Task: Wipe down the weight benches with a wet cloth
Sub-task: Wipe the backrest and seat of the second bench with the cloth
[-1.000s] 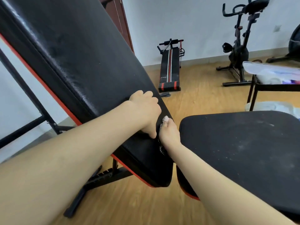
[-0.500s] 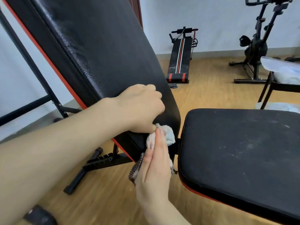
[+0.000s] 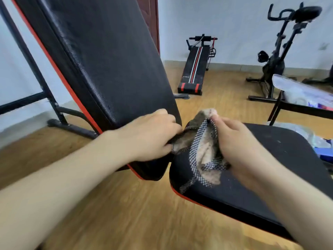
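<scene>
Head view: crumpled checked beige cloth [image 3: 204,150]

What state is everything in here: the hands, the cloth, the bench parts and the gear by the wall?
cloth: partly unfolded, stretched between both hands.
left hand: grips one end of the cloth.
right hand: grips the other end.
backrest: tilted up steeply.
seat: flat, flecked with pale dust.
sit-up bench: on the floor by the wall.
bike: upright, unused.
</scene>
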